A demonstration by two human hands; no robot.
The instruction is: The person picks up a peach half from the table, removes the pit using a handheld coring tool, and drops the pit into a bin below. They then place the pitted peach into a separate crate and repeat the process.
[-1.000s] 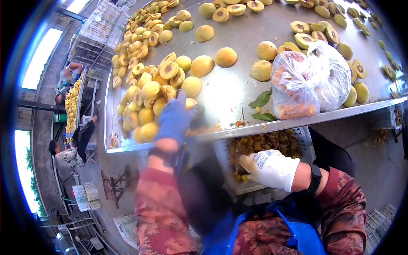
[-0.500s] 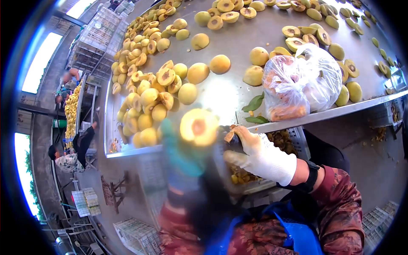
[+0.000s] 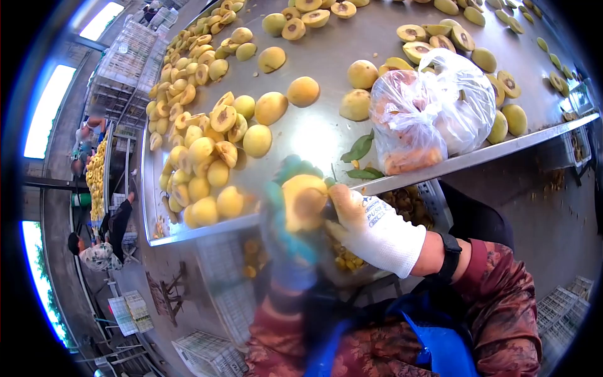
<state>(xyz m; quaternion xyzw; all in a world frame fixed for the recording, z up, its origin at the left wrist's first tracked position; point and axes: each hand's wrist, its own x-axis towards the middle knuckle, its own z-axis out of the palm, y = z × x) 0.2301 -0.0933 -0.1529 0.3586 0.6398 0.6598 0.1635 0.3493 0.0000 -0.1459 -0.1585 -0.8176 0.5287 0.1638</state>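
My left hand [image 3: 286, 242], in a teal glove and blurred by motion, holds a cut yellow fruit [image 3: 295, 196] with its brownish hollow facing right. Beside it is my right hand [image 3: 380, 229], in a white glove, its fingers closed against the fruit's right edge; whatever lies between them is too hidden to name. Both hands are just off the near edge of a metal table [image 3: 308, 122]. Whole and halved yellow fruits [image 3: 213, 151] are heaped on the table's left side.
A clear plastic bag [image 3: 433, 113] with orange-brown contents stands near the table edge, with green leaves [image 3: 359, 147] beside it. Under the edge is a crate of fruit pieces [image 3: 408, 204]. Stacked crates [image 3: 129, 60] and a seated person [image 3: 103, 245] are at the left.
My left hand has turned the fruit and brought it against my right hand's fingers. The brownish piece at my right fingertips no longer shows. The table view has shifted slightly left.
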